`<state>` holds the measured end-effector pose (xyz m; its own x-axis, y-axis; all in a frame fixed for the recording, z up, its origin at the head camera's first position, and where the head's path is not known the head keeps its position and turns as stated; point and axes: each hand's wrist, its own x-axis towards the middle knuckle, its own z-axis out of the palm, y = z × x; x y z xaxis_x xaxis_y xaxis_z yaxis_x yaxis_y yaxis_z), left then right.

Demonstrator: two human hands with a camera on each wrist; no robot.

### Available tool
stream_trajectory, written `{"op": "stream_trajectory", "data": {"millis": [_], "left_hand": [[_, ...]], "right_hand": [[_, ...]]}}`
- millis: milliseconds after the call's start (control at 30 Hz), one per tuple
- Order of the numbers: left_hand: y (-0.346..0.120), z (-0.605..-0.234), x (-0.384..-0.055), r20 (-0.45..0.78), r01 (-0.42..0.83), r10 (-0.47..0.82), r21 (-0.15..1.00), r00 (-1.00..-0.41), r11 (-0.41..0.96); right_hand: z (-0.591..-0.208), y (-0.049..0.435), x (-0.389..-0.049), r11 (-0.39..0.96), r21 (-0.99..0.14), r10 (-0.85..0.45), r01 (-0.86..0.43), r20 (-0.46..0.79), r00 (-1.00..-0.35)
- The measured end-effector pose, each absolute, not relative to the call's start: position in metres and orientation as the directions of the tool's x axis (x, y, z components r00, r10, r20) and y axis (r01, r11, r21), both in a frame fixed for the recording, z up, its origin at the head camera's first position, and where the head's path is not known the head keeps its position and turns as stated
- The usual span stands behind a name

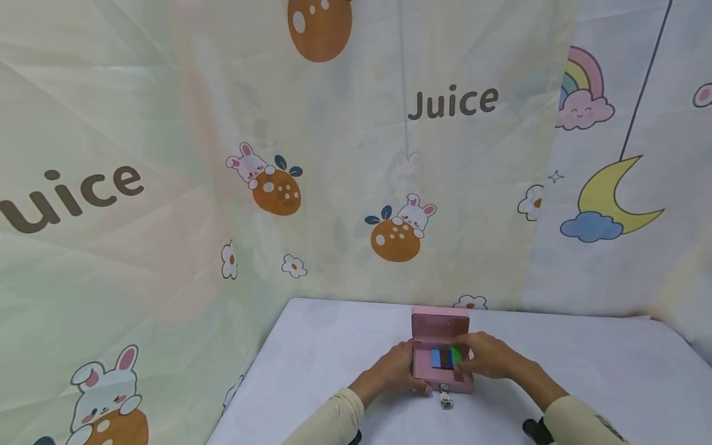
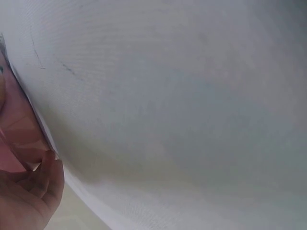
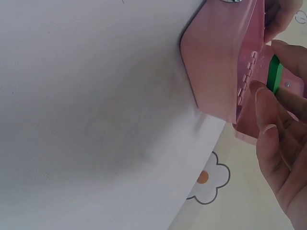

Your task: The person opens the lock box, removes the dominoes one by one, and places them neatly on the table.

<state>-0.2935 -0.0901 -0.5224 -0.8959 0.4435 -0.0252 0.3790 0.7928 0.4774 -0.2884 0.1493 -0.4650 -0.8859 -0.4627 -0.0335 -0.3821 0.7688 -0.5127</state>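
A pink metal box (image 1: 421, 369) stands on the table with its hinged lid (image 1: 440, 326) raised at the back. Inside it lie a light blue piece (image 1: 436, 358) and a dark brown piece (image 1: 446, 360), side by side. My left hand (image 1: 396, 368) grips the box's left side, thumb near the front corner and fingers along the wall. Over the right part of the box, my right hand (image 1: 489, 355) pinches a flat green block (image 3: 274, 73) between thumb and fingers. A silver latch (image 1: 446, 398) hangs from the front wall.
A white-covered table (image 1: 328, 346) bears the box close to its back edge. Behind and to the left hangs a printed curtain (image 1: 334, 123) with rabbits, fruit and flowers. Dark straps (image 1: 536, 431) show near the sleeves.
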Motion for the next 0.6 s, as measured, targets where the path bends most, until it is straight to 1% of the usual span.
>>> {"op": "stream_trajectory", "data": {"millis": [233, 467, 600], "left_hand": [[-0.09, -0.523, -0.294, -0.012, 0.393, 0.452, 0.475, -0.892, 0.788], [-0.091, -0.529, -0.297, 0.015, 0.445, 0.49, 0.446, -0.871, 0.777], [-0.092, -0.529, -0.298, 0.023, 0.45, 0.491, 0.44, -0.871, 0.777]], "right_hand": [[-0.465, 0.154, -0.29, 0.778, -0.514, -0.445, -0.361, -0.045, -0.895], [-0.472, 0.16, -0.291, 0.751, -0.535, -0.479, -0.387, -0.039, -0.877], [-0.471, 0.163, -0.291, 0.737, -0.545, -0.49, -0.4, -0.023, -0.871]]}}
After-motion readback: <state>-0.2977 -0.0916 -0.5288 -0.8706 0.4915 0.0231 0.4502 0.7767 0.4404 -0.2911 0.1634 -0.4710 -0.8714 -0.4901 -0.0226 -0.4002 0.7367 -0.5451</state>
